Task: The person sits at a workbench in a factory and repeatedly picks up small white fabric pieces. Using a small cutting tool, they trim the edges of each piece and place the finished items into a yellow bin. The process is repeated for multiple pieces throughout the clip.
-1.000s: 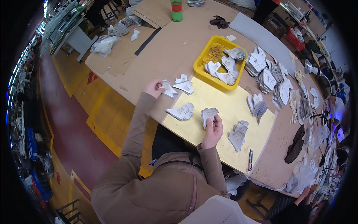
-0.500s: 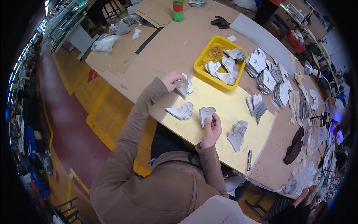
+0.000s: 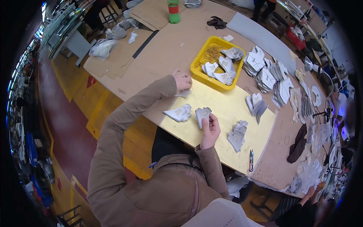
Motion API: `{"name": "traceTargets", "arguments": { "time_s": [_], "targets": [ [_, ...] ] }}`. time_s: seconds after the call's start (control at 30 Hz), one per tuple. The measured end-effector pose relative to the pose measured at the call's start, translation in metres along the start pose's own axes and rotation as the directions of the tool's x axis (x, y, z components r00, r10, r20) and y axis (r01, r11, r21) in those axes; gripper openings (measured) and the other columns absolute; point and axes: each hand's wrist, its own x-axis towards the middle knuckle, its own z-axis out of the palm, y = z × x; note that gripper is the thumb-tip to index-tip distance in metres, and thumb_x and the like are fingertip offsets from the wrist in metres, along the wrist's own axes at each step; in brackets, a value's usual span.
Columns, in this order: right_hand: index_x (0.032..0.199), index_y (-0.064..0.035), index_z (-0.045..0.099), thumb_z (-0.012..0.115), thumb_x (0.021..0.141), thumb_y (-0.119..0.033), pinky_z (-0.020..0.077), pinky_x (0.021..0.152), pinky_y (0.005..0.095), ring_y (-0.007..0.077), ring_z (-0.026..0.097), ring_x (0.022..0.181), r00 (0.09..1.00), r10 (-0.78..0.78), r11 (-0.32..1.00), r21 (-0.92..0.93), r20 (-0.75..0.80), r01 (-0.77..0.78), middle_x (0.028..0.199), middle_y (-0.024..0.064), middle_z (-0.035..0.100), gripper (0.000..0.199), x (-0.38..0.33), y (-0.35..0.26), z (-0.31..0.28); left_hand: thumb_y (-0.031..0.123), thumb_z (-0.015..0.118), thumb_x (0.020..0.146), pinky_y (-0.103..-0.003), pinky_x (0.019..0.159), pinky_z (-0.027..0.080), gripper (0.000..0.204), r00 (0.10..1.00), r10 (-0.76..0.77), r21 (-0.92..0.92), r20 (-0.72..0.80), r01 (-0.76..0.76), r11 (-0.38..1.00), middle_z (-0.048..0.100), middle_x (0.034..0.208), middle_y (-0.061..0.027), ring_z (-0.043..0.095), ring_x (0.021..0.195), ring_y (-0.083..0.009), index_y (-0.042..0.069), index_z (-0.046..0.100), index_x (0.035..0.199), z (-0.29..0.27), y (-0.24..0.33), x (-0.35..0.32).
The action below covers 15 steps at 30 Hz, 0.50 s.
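Grey piece in right hand, clamped; seemingly gathering with left hand, cannot tell if gripping; needs sure pinch next.

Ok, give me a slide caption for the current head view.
Right hand holds a grey cut piece over a yellow sheet; left hand partly covers pale material near a yellow tray.

The left head fisheye looks steeply down at the bench from close above; the bench spans ten round to four o'clock, the brown jacket six.
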Motion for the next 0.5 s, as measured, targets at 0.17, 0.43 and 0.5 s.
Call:
{"name": "traceTargets", "arguments": {
  "time_s": [0.17,0.43,0.5],
  "targets": [
    [0.122,0.0057,0.054,0.061,0.095,-0.004,0.0453,0.087,0.0238,0.0117,0.057,0.098,1.0,-0.001,1.0,-0.012,0.011,0.001,0.109,0.0083,0.061,0.03,0.0,0.0,0.0,0.01,0.07,0.081,-0.047,0.103,0.037,0.024,0.984,-0.161,-0.368,-0.072,0.124,0.921,0.06,0.109,-0.004,0.055,0.112,-0.0207,0.013,0.064,0.104,-0.021,-0.004,-0.017],
    [0.122,0.0063,0.054,0.061,0.095,-0.004,0.0454,0.087,0.024,0.0119,0.057,0.098,1.0,0.029,1.0,0.003,-0.004,-0.029,0.109,0.0083,0.061,0.03,-0.001,0.0,0.0,0.013,0.062,0.095,-0.027,0.088,0.048,0.024,0.897,-0.443,-0.998,0.014,0.041,0.051,0.066,0.103,-0.0036,0.061,0.096,-0.0097,0.003,0.06,0.116,-0.006,-0.003,-0.06],
    [0.122,0.0064,0.053,0.061,0.095,-0.004,0.0455,0.087,0.024,0.0118,0.057,0.097,1.0,0.013,1.0,-0.007,0.003,-0.012,0.108,0.0082,0.061,0.03,-0.001,0.0,0.001,0.015,0.061,0.096,-0.026,0.088,0.049,0.025,0.893,-0.446,-0.995,0.053,0.084,0.05,0.066,0.105,-0.0037,0.061,0.097,-0.0105,0.003,0.059,0.118,0.008,-0.011,-0.061]
  ]
}}
